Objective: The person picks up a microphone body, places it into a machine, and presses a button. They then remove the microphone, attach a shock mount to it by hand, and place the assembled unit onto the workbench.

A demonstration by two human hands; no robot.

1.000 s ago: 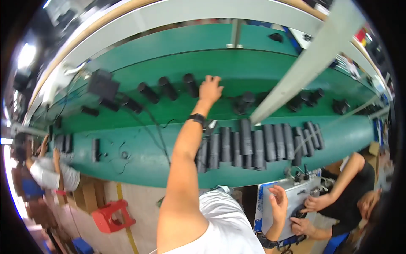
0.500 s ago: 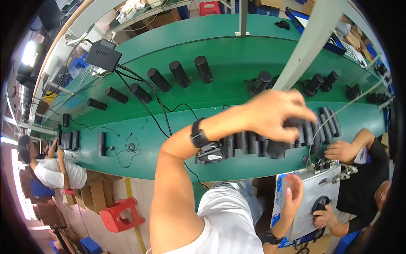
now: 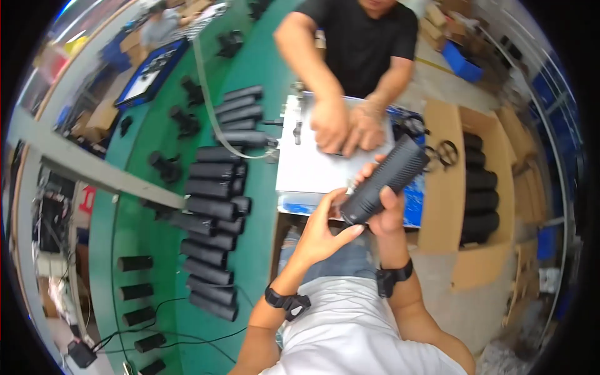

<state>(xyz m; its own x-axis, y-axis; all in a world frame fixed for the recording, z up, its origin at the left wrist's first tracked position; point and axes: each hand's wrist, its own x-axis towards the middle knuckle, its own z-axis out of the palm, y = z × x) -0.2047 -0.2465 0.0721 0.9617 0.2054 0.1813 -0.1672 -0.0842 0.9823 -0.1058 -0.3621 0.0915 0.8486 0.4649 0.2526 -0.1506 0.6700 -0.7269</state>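
A black cylinder [image 3: 389, 178] with a ribbed, textured surface is tilted up to the right in front of me. My right hand [image 3: 387, 212] wraps round it from the right, with fingertips showing on its far side. At its lower end, my left hand [image 3: 326, 230] holds it between the thumb and fingers. Part of that end is hidden by the hands. Just beyond stands a metal-topped box [image 3: 303, 172], where a co-worker in a black shirt presses both hands [image 3: 340, 128] down on the top. What lies under those hands is mostly hidden.
Rows of black cylinders [image 3: 209, 206] lie on the green bench [image 3: 259, 194] to my left. Beyond them are black stands [image 3: 181, 120] and a slanting metal post [image 3: 94, 165]. A pale hose [image 3: 209, 100] loops over the bench. An open carton [image 3: 440, 187] with black cylinders stands at right.
My view has swung right, toward the co-worker. My left hand has come from over the bench cylinders to the held cylinder. My right hand, bare before, now grips it too.
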